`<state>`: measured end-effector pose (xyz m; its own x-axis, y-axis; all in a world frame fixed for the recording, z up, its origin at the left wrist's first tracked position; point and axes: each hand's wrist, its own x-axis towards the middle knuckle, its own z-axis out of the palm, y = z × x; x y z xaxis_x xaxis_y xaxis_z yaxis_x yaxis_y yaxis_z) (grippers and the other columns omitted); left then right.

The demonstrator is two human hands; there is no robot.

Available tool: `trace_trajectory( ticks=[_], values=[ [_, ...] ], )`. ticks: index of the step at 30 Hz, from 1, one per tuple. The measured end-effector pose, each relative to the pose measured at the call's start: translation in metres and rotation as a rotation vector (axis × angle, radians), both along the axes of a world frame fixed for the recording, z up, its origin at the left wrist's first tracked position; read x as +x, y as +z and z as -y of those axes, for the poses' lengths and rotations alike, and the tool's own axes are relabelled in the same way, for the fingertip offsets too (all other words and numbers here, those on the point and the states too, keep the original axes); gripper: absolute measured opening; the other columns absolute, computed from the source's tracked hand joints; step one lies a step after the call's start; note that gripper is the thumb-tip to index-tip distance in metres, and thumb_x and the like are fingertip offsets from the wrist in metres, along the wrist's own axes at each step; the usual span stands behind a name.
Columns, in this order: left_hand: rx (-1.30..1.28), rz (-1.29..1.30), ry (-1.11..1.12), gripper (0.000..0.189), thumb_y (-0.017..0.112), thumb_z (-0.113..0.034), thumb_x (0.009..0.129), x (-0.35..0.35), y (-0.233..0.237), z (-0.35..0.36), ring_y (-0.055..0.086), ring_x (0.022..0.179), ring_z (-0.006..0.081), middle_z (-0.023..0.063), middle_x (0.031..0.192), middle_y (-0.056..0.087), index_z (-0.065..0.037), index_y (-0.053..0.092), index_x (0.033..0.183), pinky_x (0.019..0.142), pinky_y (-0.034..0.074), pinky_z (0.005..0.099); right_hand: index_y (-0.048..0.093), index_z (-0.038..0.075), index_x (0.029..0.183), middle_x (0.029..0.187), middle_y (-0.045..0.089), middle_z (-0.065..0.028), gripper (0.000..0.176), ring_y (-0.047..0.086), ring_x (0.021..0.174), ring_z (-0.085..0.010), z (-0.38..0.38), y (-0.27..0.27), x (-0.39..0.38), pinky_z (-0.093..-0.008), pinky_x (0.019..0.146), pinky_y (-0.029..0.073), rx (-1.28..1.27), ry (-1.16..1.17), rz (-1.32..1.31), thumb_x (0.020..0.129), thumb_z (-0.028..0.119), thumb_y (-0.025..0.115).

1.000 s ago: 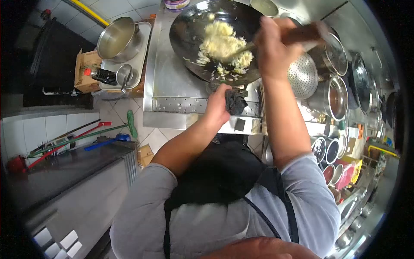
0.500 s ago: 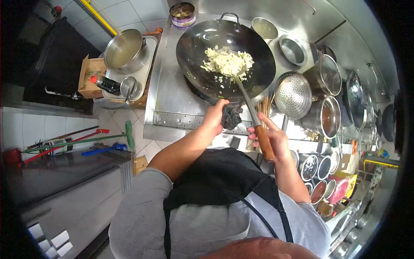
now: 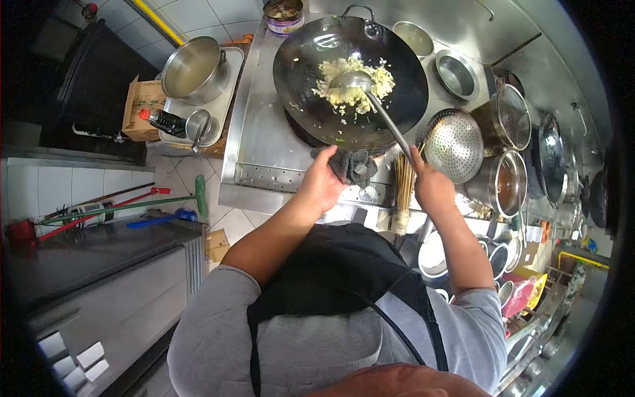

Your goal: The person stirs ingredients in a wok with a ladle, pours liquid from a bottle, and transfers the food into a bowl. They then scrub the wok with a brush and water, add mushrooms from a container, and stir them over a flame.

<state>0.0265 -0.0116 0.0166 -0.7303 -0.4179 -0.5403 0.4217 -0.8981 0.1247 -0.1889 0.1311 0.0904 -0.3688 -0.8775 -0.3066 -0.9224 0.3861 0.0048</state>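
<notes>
A large black wok point(image 3: 403, 76) sits on the steel stove, with pale yellow-white crumbly food point(image 3: 380, 74) in its middle. My left hand point(image 3: 321, 184) grips a dark grey cloth point(image 3: 355, 167) at the wok's near rim. Whatever lies under the cloth is hidden. Closed around the ladle's shaft, my right hand point(image 3: 433, 190) is just right of the near rim. The ladle point(image 3: 349, 81) rests bowl-down on the food, the rounded back of its bowl facing up. Its wooden grip is hidden behind my hand and forearm.
A bamboo brush point(image 3: 403, 192) and a perforated strainer point(image 3: 454, 145) are right of the wok. Metal bowls point(image 3: 456, 75) and pots point(image 3: 504, 182) stand beyond. To the left, a tray point(image 3: 228, 86) bears a pot point(image 3: 192, 69), a dark bottle point(image 3: 165, 122) and a small metal cup.
My right hand has shifted from the ladle's wooden grip to its shaft, fingers now closed. The ladle has turned bowl-down onto the food, which is more spread out.
</notes>
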Motion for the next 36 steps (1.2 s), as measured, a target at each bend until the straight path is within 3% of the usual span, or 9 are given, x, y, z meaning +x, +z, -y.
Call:
trace_trajectory(
  ticks=[5, 8, 11, 18, 23, 28, 33, 34, 36],
  values=[
    [-0.113, 0.108, -0.222, 0.021, 0.059, -0.022, 0.094, -0.031, -0.073, 0.012, 0.071, 0.078, 0.0242, 0.0093, 0.088, 0.071, -0.003, 0.065, 0.1, 0.071, 0.059, 0.0415, 0.028, 0.023, 0.156, 0.097, 0.066, -0.0259, 0.08, 0.066, 0.088, -0.0443, -0.043, 0.06, 0.005, -0.0527, 0.078, 0.052, -0.088, -0.107, 0.209, 0.085, 0.007, 0.06],
    [-0.094, 0.233, -0.144, 0.016, 0.059, -0.017, 0.091, 0.009, 0.013, -0.028, 0.07, 0.07, 0.0233, 0.0081, 0.081, 0.07, -0.003, 0.065, 0.096, 0.064, 0.058, 0.0404, 0.033, 0.024, 0.154, 0.097, 0.066, -0.029, 0.079, 0.065, 0.094, -0.0458, -0.074, 0.145, 0.018, -0.0497, 0.083, 0.05, 0.159, -0.159, 0.372, 0.084, 0.011, 0.067],
    [0.008, 0.381, -0.02, 0.018, 0.059, -0.017, 0.091, 0.033, 0.064, -0.058, 0.069, 0.069, 0.0237, 0.0093, 0.081, 0.069, -0.002, 0.064, 0.098, 0.066, 0.058, 0.0402, 0.026, 0.025, 0.157, 0.082, 0.067, -0.0223, 0.083, 0.067, 0.079, -0.0414, -0.108, 0.175, 0.02, -0.0492, 0.076, 0.054, 0.23, 0.049, 0.391, 0.084, 0.008, 0.062],
    [-0.122, 0.292, -0.158, 0.028, 0.055, -0.027, 0.094, 0.027, -0.012, -0.047, 0.071, 0.076, 0.0264, 0.0114, 0.086, 0.07, -0.002, 0.066, 0.095, 0.071, 0.058, 0.0423, 0.016, 0.024, 0.159, 0.096, 0.065, -0.0182, 0.079, 0.067, 0.08, -0.0391, -0.034, 0.025, 0.034, -0.0504, 0.073, 0.054, 0.056, -0.049, 0.054, 0.091, 0.008, 0.052],
    [-0.11, 0.306, -0.226, 0.019, 0.058, -0.019, 0.093, 0.067, -0.029, -0.071, 0.071, 0.081, 0.0219, 0.0098, 0.095, 0.07, -0.003, 0.068, 0.097, 0.075, 0.058, 0.0391, 0.021, 0.029, 0.158, 0.103, 0.064, -0.0197, 0.079, 0.066, 0.083, -0.0403, -0.073, 0.051, 0.016, -0.0496, 0.077, 0.053, -0.191, -0.08, 0.222, 0.09, 0.01, 0.058],
    [-0.125, 0.272, -0.159, 0.02, 0.059, -0.019, 0.091, 0.029, 0.026, -0.04, 0.07, 0.076, 0.023, 0.0102, 0.085, 0.069, -0.001, 0.067, 0.095, 0.071, 0.057, 0.0389, 0.035, 0.028, 0.154, 0.097, 0.067, -0.0216, 0.076, 0.066, 0.088, -0.0419, -0.098, 0.139, 0.02, -0.0468, 0.083, 0.053, 0.059, -0.082, 0.347, 0.086, 0.008, 0.063],
    [-0.157, 0.355, -0.213, 0.021, 0.062, -0.02, 0.088, 0.013, -0.001, -0.026, 0.069, 0.075, 0.0232, 0.0113, 0.083, 0.069, 0.0, 0.067, 0.094, 0.07, 0.057, 0.0399, 0.03, 0.025, 0.156, 0.089, 0.065, -0.0231, 0.077, 0.065, 0.082, -0.0422, -0.078, 0.073, 0.03, -0.0512, 0.073, 0.051, 0.076, -0.015, 0.133, 0.086, 0.008, 0.058],
    [-0.24, 0.334, -0.247, 0.038, 0.047, -0.03, 0.098, 0.012, -0.011, -0.02, 0.071, 0.086, 0.0265, 0.0148, 0.098, 0.072, 0.001, 0.064, 0.115, 0.075, 0.058, 0.0422, 0.025, 0.024, 0.157, 0.089, 0.063, -0.021, 0.077, 0.065, 0.079, -0.0407, -0.069, 0.037, 0.024, -0.0512, 0.069, 0.051, 0.01, -0.013, 0.112, 0.088, 0.009, 0.055],
    [-0.313, 0.293, -0.231, 0.038, 0.048, -0.03, 0.098, 0.023, -0.032, -0.023, 0.071, 0.089, 0.0259, 0.0143, 0.101, 0.071, 0.0, 0.063, 0.116, 0.077, 0.058, 0.0417, 0.023, 0.024, 0.158, 0.092, 0.064, -0.0207, 0.077, 0.065, 0.08, -0.0402, -0.049, 0.023, 0.031, -0.0509, 0.072, 0.052, -0.051, -0.105, 0.068, 0.089, 0.008, 0.054]
  ],
)
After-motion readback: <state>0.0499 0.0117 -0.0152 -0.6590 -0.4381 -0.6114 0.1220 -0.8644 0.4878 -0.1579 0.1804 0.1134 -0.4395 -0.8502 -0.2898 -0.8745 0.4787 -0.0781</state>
